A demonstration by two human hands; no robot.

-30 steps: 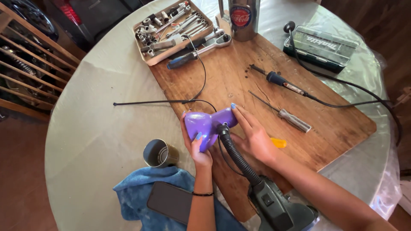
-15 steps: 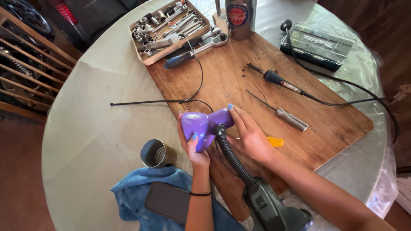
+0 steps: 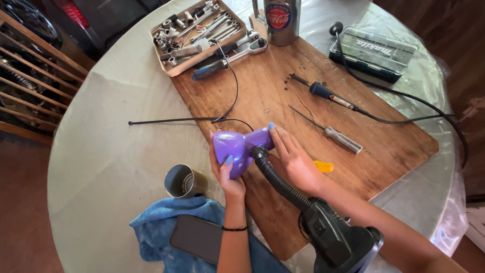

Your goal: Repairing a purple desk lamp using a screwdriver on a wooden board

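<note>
I hold a desk lamp over the wooden board (image 3: 298, 96). My left hand (image 3: 228, 174) cups the purple lamp head (image 3: 233, 148) from below, fingers wrapped around its shade. My right hand (image 3: 294, 157) grips the rear of the same purple head, where the black flexible neck (image 3: 279, 181) joins it. The neck curves down to the black lamp base (image 3: 339, 238) near the table's front edge. A thin black wire (image 3: 228, 91) runs from the lamp head toward the tool tray.
A tray of sockets and wrenches (image 3: 194, 31) and a metal can (image 3: 280, 17) stand at the back. A soldering iron (image 3: 328, 94), a screwdriver (image 3: 336, 135), a dark case (image 3: 374, 52), an orange piece (image 3: 323, 166), a tin cup (image 3: 183, 181), a phone (image 3: 199, 238) on a blue cloth (image 3: 151, 235) lie around.
The lamp head has tilted and shifted slightly left in my hands; my right hand has slid along its rear. The view has moved a little.
</note>
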